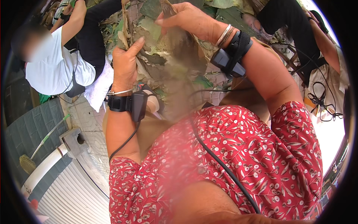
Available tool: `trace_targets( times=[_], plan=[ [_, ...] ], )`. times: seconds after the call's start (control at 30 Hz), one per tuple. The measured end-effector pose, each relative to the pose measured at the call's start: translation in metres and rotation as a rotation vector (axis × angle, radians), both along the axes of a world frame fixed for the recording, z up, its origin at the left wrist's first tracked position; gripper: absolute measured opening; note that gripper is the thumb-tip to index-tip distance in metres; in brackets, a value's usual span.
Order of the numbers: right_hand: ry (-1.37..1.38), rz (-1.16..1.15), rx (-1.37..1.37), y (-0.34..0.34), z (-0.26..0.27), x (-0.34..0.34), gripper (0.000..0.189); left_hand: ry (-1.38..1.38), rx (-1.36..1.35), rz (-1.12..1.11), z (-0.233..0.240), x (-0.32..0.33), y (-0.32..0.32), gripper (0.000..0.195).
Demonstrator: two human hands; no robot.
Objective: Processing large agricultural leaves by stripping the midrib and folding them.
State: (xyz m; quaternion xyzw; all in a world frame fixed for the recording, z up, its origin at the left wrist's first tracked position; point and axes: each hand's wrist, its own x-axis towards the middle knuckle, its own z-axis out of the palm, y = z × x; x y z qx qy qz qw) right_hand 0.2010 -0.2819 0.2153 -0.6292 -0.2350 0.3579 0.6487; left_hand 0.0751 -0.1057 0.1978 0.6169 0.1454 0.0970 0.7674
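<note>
My left hand (124, 65) grips the lower end of a narrow, folded, dry brown leaf (125, 26), its thumb raised along one side. My right hand (193, 21) pinches a dark brown dried leaf (169, 9) between thumb and fingers; a smear on the view blurs the area below it. Under and beyond both hands spreads a heap of large dried leaves (152, 30), some grey-green, others brown and torn. On each wrist I wear a bangle and a black strapped device, with a cable at the left one.
A seated person in a white shirt (46, 74) is at the left; another person's dark-trousered leg (293, 33) is at the right. Black cable (318, 98) hangs coiled there. A white pipe (44, 165), a long-handled brush (42, 142) and corrugated white panel (72, 193) stand lower left.
</note>
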Motion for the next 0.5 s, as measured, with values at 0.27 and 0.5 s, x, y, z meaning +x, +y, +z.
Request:
trace_targets(
  times=[0.27,0.5],
  plan=[
    [0.046,-0.01,0.036,-0.021,0.023,0.01,0.006,0.156,0.025,-0.003,0.019,-0.009,0.005,0.02],
    [0.125,0.001,0.13,-0.02,0.018,0.012,0.009,0.171,0.105,-0.056,0.013,-0.012,-0.007,0.017]
  ],
)
